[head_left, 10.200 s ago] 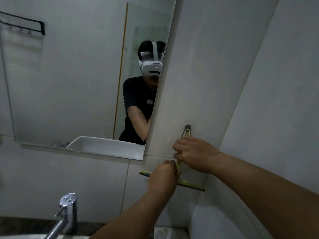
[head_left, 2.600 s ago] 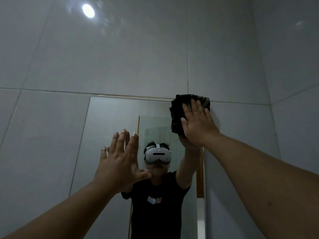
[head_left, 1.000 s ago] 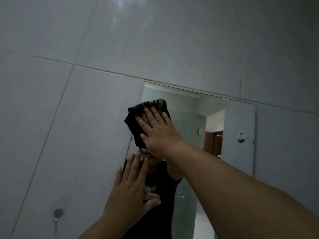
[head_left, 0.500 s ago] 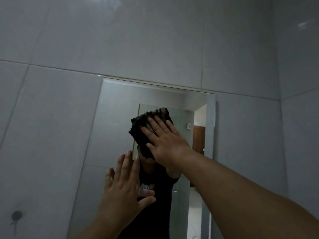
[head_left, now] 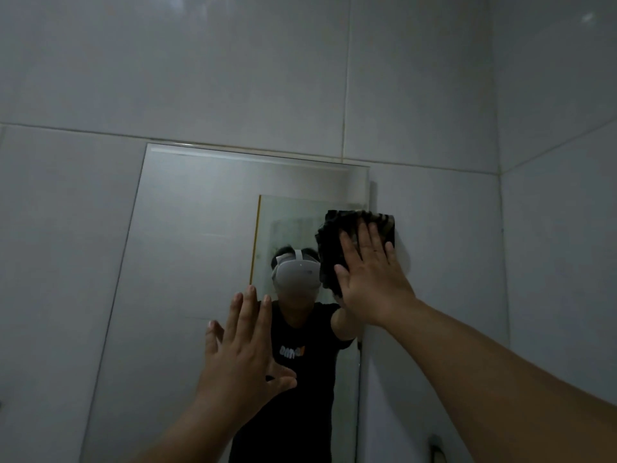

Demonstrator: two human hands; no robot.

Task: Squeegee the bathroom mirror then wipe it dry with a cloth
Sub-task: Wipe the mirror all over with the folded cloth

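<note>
Fingers spread flat, the right hand [head_left: 370,282] pressed a dark cloth [head_left: 337,238] against the mirror [head_left: 200,262] at its right edge, while the left hand [head_left: 240,355] hovered open-palmed, holding nothing, lower down.

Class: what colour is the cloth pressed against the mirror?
Black, with faint paler stripes near its top edge: the cloth, seen in the head view.

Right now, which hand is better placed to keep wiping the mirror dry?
The right hand. It is flat on the dark cloth, pressing it against the mirror at the right edge. The left hand is open and empty, lower down, with no cloth under it.
</note>
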